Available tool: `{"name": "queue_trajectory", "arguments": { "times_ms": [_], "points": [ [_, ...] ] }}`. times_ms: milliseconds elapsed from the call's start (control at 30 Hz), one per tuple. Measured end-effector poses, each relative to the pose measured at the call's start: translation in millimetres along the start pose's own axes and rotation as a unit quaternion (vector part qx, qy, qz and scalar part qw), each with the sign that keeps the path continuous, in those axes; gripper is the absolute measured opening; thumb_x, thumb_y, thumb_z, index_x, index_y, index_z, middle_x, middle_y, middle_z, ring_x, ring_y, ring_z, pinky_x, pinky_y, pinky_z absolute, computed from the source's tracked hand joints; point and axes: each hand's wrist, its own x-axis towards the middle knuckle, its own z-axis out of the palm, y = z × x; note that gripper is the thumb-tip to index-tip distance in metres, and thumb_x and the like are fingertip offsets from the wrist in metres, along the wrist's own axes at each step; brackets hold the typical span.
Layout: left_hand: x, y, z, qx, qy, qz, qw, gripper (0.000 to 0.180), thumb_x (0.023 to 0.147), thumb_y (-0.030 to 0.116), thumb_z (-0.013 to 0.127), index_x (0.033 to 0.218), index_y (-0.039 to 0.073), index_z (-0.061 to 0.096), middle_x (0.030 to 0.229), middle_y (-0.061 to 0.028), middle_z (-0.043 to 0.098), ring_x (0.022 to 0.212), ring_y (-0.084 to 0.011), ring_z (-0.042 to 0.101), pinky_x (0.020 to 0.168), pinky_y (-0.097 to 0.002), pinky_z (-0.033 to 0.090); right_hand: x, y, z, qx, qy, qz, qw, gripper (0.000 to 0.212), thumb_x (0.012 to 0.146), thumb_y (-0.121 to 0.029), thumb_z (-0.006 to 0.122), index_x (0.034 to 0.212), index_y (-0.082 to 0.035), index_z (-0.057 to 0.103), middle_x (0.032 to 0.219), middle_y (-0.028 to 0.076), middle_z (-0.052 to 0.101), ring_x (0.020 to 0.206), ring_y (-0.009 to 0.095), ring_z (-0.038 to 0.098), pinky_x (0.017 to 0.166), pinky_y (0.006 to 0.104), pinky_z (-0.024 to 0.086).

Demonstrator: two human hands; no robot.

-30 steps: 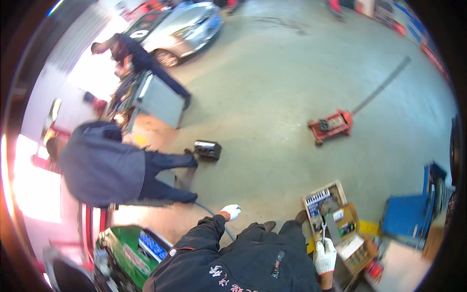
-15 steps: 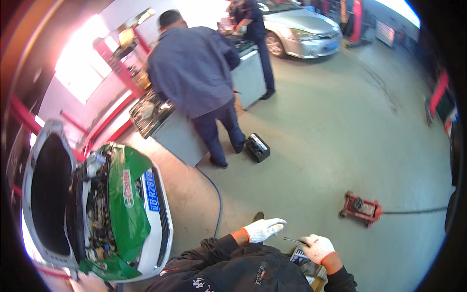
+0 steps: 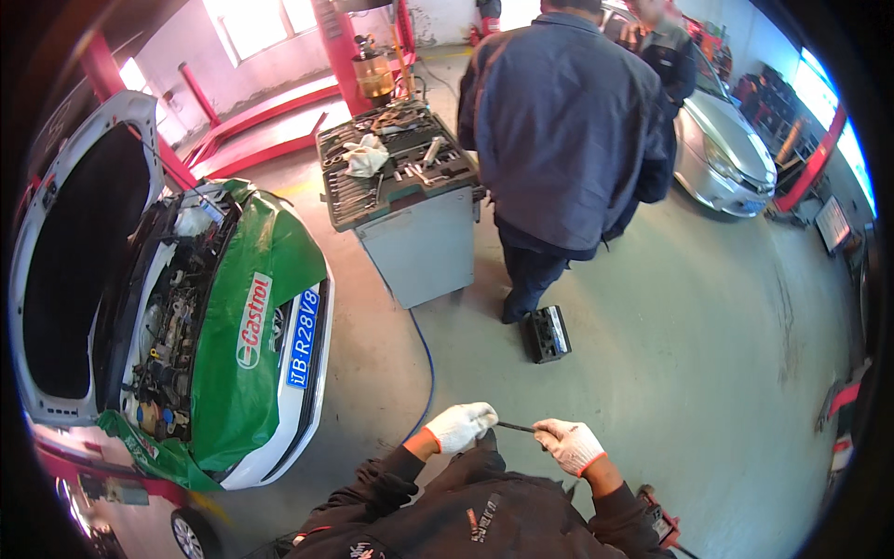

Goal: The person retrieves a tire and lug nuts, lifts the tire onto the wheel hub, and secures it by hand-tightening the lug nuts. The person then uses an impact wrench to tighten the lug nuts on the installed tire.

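Observation:
A thin dark rod-shaped tool (image 3: 517, 428) spans the gap between my two hands, low in the view in front of my body. My right hand (image 3: 570, 445), in a white knitted glove with an orange cuff, is closed round its right end. At the other end, my left hand (image 3: 461, 428), gloved the same way, has its fingers closed on the tool's tip. The exact kind of tool cannot be made out, since both ends are covered by the gloves.
Left stands a white car with its hood raised and a green fender cover (image 3: 244, 373). Ahead, an open tool case (image 3: 396, 200) tops a grey cabinet (image 3: 424, 247). A co-worker (image 3: 568, 130) stands beside it, near a black battery (image 3: 548, 334). A blue hose (image 3: 430, 359) crosses the floor.
My view has swung left, bringing the tool case into full sight. My left hand, open and apart from the tool before, has closed on its free end. The right hand keeps its hold.

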Motion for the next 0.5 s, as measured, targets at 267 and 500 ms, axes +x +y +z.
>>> {"name": "queue_trajectory", "arguments": {
  "times_ms": [267, 500],
  "points": [
    [15.1, 5.2, -135.0, -0.247, 0.043, 0.013, 0.968, 0.034, 0.115, 0.03, 0.051, 0.125, 0.003, 0.067, 0.107, -0.0043, 0.079, 0.078, -0.0091, 0.064, 0.078, -0.0291, 0.055, 190.7, -98.8, -24.6, 0.419, 0.024, -0.033, 0.907, 0.024, 0.108, -0.015, 0.064, 0.122, 0.004, 0.066, 0.096, 0.012, 0.075, 0.077, 0.015, 0.071, 0.071, 0.0285, 0.058],
    [92.5, 28.0, -249.6, -0.176, 0.154, -0.004, 0.972, 0.038, 0.114, 0.028, 0.052, 0.136, 0.0, 0.063, 0.113, -0.008, 0.079, 0.086, -0.0128, 0.072, 0.084, -0.0312, 0.057, 358.9, -172.6, -50.0, 0.339, -0.103, -0.11, 0.929, 0.029, 0.112, -0.026, 0.06, 0.112, 0.0, 0.073, 0.096, 0.006, 0.074, 0.081, 0.013, 0.067, 0.075, 0.0297, 0.056]
  ]
}}
